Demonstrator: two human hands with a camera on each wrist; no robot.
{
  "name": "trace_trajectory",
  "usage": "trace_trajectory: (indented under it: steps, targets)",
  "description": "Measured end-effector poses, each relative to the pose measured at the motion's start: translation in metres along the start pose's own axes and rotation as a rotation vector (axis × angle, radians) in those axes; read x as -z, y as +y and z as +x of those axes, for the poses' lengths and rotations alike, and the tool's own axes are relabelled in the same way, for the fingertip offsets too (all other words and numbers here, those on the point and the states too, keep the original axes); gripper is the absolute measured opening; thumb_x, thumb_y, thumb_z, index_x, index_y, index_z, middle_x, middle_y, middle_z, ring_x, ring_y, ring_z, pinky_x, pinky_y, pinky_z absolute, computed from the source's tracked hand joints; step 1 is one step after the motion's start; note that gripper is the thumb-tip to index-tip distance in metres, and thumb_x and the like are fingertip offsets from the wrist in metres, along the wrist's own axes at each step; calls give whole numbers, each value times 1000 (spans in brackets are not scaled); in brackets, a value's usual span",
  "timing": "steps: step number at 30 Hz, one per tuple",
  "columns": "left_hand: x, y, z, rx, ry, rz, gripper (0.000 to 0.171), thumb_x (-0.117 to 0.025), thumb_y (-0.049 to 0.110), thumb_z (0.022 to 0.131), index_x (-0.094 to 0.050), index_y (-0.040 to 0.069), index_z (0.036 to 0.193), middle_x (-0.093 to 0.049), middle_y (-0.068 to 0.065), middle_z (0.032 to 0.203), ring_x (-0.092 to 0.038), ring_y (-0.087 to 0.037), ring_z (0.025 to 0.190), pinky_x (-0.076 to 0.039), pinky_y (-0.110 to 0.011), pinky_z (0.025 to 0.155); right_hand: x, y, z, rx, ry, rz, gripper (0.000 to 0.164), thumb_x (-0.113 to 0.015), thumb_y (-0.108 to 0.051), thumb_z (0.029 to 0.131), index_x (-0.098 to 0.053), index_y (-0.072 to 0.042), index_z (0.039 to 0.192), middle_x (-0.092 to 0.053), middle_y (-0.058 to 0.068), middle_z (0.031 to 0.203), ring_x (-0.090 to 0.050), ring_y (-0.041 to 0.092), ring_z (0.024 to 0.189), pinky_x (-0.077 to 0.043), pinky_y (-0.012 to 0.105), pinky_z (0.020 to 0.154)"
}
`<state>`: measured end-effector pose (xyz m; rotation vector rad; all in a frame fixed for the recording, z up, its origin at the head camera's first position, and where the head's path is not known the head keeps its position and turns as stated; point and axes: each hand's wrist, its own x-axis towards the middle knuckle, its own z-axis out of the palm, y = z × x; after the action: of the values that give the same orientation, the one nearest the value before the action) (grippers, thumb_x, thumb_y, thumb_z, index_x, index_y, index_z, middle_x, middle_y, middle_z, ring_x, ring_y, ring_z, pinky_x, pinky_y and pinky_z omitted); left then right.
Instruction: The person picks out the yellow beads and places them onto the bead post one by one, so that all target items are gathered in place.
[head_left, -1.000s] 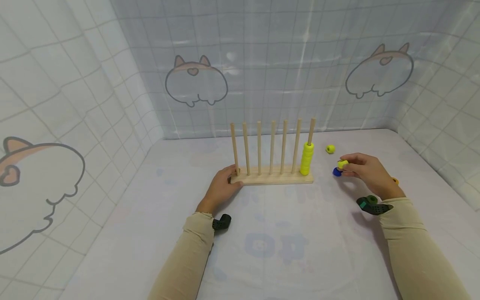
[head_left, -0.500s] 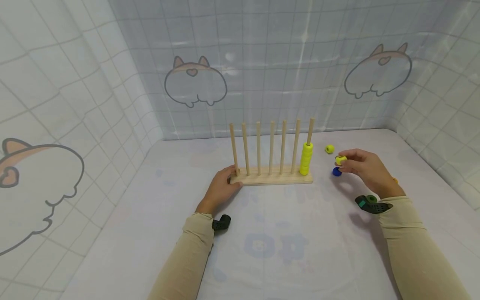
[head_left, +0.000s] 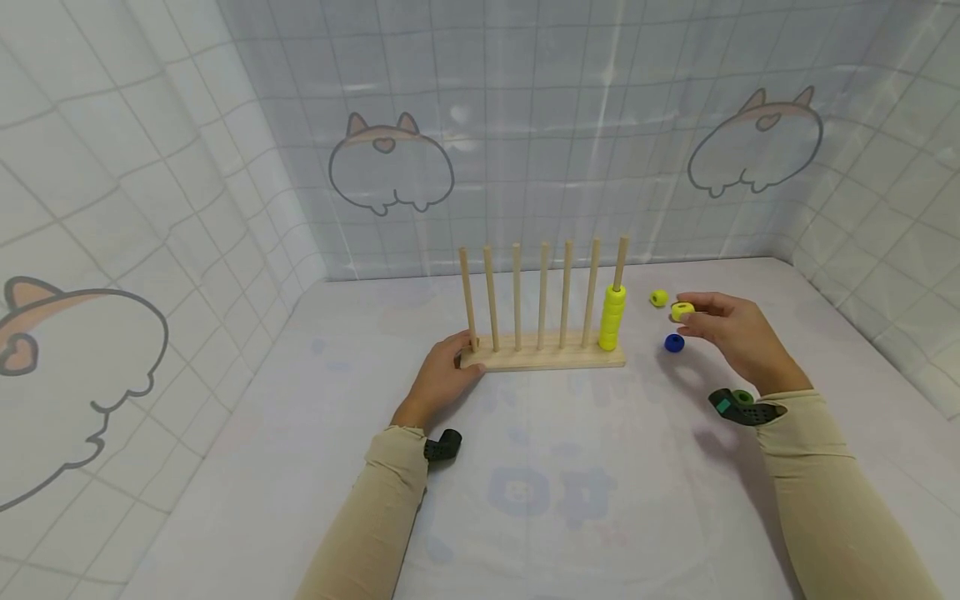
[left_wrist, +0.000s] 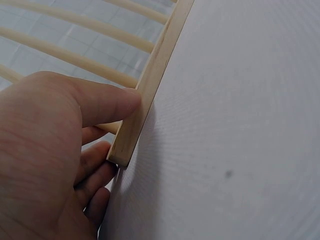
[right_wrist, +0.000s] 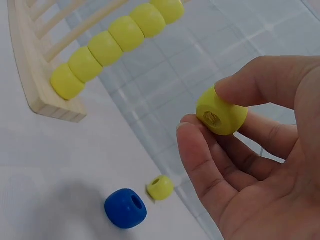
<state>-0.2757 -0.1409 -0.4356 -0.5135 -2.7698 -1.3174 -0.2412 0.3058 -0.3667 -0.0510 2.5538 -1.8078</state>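
Observation:
My left hand [head_left: 441, 377] grips the left end of a wooden rack [head_left: 540, 358], thumb on the front edge of its base in the left wrist view. Several upright pegs rise from the base. Yellow beads [head_left: 612, 318] are stacked on the rightmost peg. To the right of the rack, my right hand [head_left: 735, 337] pinches a yellow bead [right_wrist: 220, 112] between thumb and fingers, above the table. The bead's hole shows in the right wrist view. Below it a blue bead [head_left: 674, 343] lies on the table, and another yellow bead [head_left: 659, 298] lies farther back.
A pale cloth [head_left: 525, 467] covers the table. Behind it hangs a tile-patterned curtain [head_left: 562, 150] with cartoon drawings. A green ring-shaped thing [head_left: 742, 397] shows beside the right wrist's dark camera strap [head_left: 738, 410].
My right hand has lifted the yellow bead slightly away from the blue bead and turned it so its hole faces more upward. The left hand stays on the rack.

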Motion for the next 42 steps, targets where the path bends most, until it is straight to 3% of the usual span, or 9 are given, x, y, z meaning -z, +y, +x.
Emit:
trace_trajectory:
  steps: [13,20,27,42]
  targets:
    - [0,-1,0,-10,-1,5,55,-69,16,93,-53,4,144,-46,-11,152,-40,-26,141,-39,-39,111,-6,-11,-4,4,9,83,52,-61,-28,102,-48,-1,144,-49,9,138,-58,18,120,-51,22,95]
    - [0,-3,1,-10,-2,21,56,-69,18,93,-52,4,145,-46,-12,151,-40,-27,141,-37,-40,112,-12,-16,-1,17,24,115,58,-63,-27,101,-44,4,145,-47,11,138,-63,7,109,-53,20,90]
    - [1,-1,0,-13,-8,34,57,-69,18,93,-52,3,145,-46,-12,152,-39,-28,141,-37,-42,113,-16,-20,-3,49,44,210,60,-72,-24,95,-49,9,139,-57,8,127,-66,11,104,-55,26,89]
    - [-1,-3,1,-14,-4,33,57,-68,17,93,-51,3,146,-44,-12,153,-36,-28,143,-33,-42,115,-27,-25,-6,75,18,135,54,-64,-29,99,-52,4,140,-57,9,131,-65,11,107,-54,23,90]
